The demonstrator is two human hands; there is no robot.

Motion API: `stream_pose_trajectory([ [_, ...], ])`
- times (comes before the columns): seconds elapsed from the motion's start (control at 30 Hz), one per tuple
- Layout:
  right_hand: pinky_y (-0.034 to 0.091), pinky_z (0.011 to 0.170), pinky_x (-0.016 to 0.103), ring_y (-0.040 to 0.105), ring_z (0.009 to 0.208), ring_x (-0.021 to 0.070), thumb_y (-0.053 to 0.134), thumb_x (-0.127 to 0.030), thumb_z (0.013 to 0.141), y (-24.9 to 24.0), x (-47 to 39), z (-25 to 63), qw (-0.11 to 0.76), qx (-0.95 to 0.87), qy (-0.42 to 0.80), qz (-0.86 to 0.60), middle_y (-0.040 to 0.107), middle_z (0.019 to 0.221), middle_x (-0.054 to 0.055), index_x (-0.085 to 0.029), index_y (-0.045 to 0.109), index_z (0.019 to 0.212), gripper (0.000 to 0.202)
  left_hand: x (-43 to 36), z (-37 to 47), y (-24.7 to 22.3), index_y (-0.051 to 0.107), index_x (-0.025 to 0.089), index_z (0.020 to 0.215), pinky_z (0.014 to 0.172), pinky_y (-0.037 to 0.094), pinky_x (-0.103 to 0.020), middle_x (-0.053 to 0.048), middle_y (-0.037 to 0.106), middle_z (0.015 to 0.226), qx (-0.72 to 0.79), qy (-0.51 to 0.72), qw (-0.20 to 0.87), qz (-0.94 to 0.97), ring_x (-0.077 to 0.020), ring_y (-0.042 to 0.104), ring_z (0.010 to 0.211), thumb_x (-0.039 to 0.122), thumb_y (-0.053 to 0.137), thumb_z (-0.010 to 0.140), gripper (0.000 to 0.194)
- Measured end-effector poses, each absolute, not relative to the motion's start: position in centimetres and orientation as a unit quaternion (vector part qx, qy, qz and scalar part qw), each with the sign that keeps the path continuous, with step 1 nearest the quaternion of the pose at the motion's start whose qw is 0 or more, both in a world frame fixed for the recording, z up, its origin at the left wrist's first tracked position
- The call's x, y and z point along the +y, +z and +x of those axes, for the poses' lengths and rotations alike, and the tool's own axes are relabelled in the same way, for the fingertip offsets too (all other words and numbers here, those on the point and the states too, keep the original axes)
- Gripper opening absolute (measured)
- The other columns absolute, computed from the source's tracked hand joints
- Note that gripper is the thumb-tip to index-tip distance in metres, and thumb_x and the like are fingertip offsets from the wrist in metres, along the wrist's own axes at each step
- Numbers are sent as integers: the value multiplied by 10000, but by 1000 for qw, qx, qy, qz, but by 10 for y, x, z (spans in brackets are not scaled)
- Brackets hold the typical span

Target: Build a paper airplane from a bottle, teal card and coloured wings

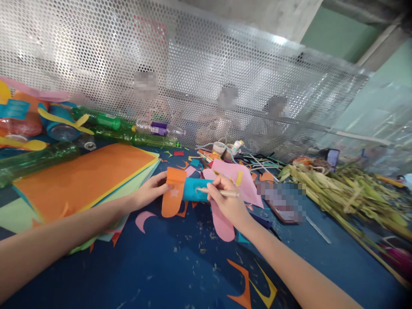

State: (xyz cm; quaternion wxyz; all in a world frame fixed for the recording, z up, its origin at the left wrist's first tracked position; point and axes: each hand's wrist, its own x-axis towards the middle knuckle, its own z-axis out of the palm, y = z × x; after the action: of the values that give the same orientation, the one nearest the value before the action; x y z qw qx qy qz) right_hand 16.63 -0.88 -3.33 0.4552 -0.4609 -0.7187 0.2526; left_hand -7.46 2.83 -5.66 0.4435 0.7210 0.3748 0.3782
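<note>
A paper-covered tube [190,189], blue in the middle with an orange end, lies across the table's middle. Rounded orange [170,206] and pink [223,221] paper flaps hang from its two ends. Around its orange end, my left hand [151,192] is closed, the fingertips partly hidden behind the paper. A pale pen [222,192] is pinched in my right hand [230,201], its tip on the blue paper beside a small pale curved mark. There is a pale star on the orange flap. A pink paper crescent [144,220] lies below my left hand.
Coloured paper sheets [93,171] are stacked at left, with plastic bottles [119,124] behind. Pink paper [240,180], a phone [281,204] and dried husks [347,193] lie to the right. Orange offcuts [243,283] lie in front. Behind a perforated metal screen [193,64], people sit.
</note>
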Motion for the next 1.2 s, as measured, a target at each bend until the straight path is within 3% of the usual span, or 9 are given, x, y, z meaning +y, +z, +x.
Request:
stream_pose_trajectory([
  [0.47, 384, 515, 236, 478, 474, 115, 492, -272, 871, -36, -5, 171, 465, -710, 242, -470, 490, 502, -60, -225, 381, 652, 250, 26, -75, -54, 534, 203, 1214, 961, 455, -404, -65, 582, 1268, 394, 368, 435, 721, -296, 535, 1148, 440, 492, 810, 470],
  [0.83, 401, 525, 239, 499, 497, 120, 499, -326, 878, -35, -6, 170, 463, -708, 239, -476, 524, 527, -48, -223, 403, 662, 258, 29, -76, -59, 520, 210, 1238, 983, 438, -415, -50, 570, 1287, 392, 374, 434, 720, -310, 518, 1162, 461, 501, 813, 494],
  [1.2, 421, 540, 243, 533, 494, 126, 516, -293, 877, -34, -8, 168, 453, -728, 244, -453, 550, 520, -42, -223, 424, 664, 242, 26, -75, -49, 555, 229, 1131, 1015, 402, -380, -47, 563, 1284, 334, 386, 420, 751, -269, 494, 1194, 411, 502, 817, 366],
])
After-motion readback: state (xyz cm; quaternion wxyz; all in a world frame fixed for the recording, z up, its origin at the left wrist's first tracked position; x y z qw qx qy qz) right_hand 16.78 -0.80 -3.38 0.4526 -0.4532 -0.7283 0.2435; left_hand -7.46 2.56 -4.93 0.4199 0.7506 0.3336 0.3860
